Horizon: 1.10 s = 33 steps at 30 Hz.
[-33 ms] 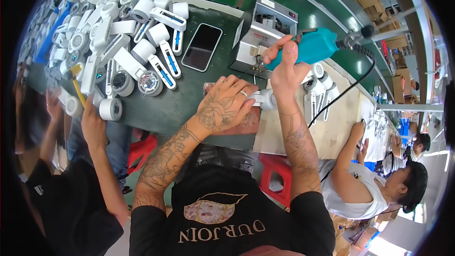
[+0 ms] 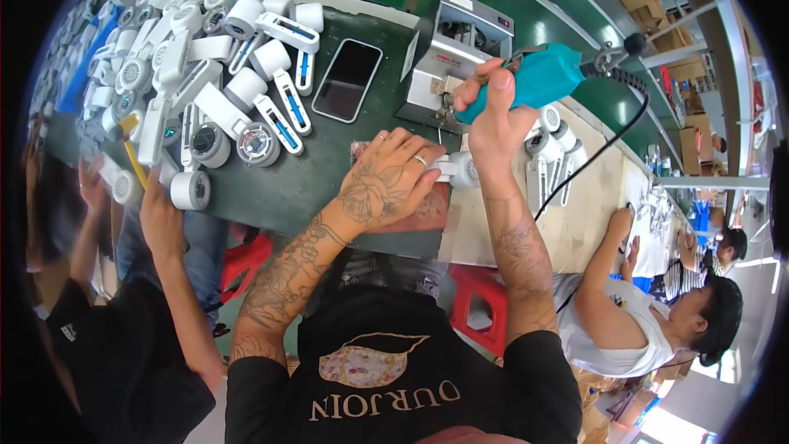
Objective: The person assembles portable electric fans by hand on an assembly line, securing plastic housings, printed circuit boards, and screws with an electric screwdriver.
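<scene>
My right hand [image 2: 497, 127] is wrapped round a teal electric screwdriver [image 2: 546, 78], raised above the table with its nose close to the front of a grey metal screw feeder [image 2: 475, 29]. Lower down, my left hand [image 2: 388, 181] lies over a white handheld fan [image 2: 465, 170] and presses it on a reddish-brown mat [image 2: 427, 212]. The fan's round head sticks out to the right, near my right wrist; its handle is mostly hidden under my fingers. A thin shaft shows below the screwdriver's nose, but its tip is hard to make out.
Many white fans [image 2: 246, 86] are heaped at the left, beside a phone [image 2: 348, 80]. More fans [image 2: 555, 144] lie on the cardboard [image 2: 501, 226] at right. A black cord [image 2: 612, 141] hangs from the screwdriver. At left a co-worker's hand [image 2: 160, 214] holds a yellow hammer-like tool [image 2: 133, 148]; another person [image 2: 625, 321] sits right.
The view has shifted slightly, so the table things appear a little further left and up. My right hand with the screwdriver appears slightly further left. Both grips are the same.
</scene>
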Tool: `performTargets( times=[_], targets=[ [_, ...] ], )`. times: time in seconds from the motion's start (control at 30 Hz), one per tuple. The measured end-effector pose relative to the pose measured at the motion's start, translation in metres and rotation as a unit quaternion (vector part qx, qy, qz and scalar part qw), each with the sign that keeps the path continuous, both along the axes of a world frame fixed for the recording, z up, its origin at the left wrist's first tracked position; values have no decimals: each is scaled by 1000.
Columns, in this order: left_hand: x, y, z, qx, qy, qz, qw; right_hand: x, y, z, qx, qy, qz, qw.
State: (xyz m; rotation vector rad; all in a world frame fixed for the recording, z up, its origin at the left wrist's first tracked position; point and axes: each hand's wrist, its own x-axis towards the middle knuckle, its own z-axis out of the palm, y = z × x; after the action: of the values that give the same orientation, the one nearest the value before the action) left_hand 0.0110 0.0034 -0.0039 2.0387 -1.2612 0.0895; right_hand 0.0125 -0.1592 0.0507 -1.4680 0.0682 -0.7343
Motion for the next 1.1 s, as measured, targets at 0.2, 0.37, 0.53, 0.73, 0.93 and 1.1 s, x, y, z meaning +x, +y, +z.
performTargets(
  times=[0.2, 0.37, 0.53, 0.73, 0.93, 1.1],
  targets=[
    [2, -3, -2, -15, -4, -1, 1000, -62, 5, 9, 4, 13, -17, 1000],
    [0, -2, 3, 20, 24, -5, 999, -74, 9, 1, -6, 32, 0, 999],
    [-2, -3, 0, 33, 37, -7, 999, -75, 7, -11, 9, 20, 9, 1000],
    [3, -8, -1, 10, 3, 7, 1000, -68, 6, -21, 34, -11, 43, 998],
    [4, -1, 1, -1, -10, 22, 1000, -72, 3, -38, 69, -19, 14, 997],
    [-13, 1, -10, -5, -168, -3, 986, -83, -37, -4, 232, -129, -50, 963]
  ],
)
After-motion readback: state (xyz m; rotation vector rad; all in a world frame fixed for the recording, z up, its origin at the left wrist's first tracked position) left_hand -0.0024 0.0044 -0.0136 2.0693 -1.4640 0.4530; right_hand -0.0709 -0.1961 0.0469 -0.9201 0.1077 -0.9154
